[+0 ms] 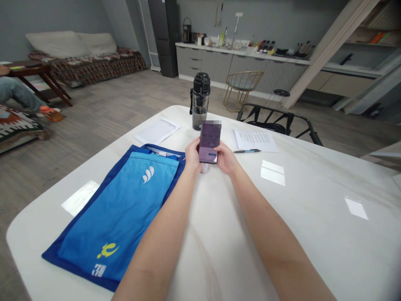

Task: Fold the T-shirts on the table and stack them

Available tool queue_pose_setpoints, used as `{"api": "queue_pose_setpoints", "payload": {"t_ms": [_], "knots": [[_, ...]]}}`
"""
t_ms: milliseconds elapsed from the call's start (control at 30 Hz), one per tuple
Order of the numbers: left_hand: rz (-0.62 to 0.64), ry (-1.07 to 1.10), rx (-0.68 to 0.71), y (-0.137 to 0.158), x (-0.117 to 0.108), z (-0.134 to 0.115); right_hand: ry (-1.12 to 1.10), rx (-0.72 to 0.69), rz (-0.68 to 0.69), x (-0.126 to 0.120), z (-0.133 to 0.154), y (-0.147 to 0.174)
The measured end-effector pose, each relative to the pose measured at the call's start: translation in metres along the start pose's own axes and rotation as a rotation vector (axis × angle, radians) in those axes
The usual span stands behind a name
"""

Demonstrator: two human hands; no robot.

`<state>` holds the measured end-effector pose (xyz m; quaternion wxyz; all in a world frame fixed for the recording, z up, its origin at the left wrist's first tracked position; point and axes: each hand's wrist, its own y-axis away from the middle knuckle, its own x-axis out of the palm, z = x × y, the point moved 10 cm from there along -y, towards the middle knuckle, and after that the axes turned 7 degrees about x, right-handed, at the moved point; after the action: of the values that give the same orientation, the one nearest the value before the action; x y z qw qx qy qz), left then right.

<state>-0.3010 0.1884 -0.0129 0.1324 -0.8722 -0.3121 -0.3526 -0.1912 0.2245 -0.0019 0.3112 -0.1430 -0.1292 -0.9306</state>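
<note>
Both my hands hold a smartphone (209, 144) upright above the white table, its lit screen facing me with timer-like digits. My left hand (193, 155) is closed around its left side, and my right hand (226, 157) grips the right side, the thumb over the lower screen. A folded blue garment (122, 213) with white and yellow prints lies left of my left arm. Just behind the phone stands a clear water bottle (200, 102) with a black lid. Right of my right hand, a dark pen (247, 151) rests by a printed sheet (255, 140).
Another paper sheet (158, 131) lies at the table's (316, 217) back left. Beyond the far edge stand a black-framed chair (278, 121) and a gold wire chair (243, 85). A kitchen counter (244, 52) runs along the wall. A person's leg (19, 98) shows at far left.
</note>
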Motion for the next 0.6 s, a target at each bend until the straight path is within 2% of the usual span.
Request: {"api": "queue_pose_setpoints", "payload": {"t_ms": [333, 500, 600], "knots": [[0.005, -0.003, 0.029, -0.0023, -0.0028, -0.0001, -0.1, 0.01, 0.033, 0.0014, -0.0067, -0.0059], [-0.011, 0.007, 0.025, -0.0041, -0.0057, 0.002, -0.269, -0.009, 0.142, 0.0087, -0.0058, -0.0082], [-0.013, 0.02, 0.016, -0.0034, -0.0046, 0.0024, -0.289, -0.021, 0.147, 0.0087, -0.0057, -0.0097]]}}
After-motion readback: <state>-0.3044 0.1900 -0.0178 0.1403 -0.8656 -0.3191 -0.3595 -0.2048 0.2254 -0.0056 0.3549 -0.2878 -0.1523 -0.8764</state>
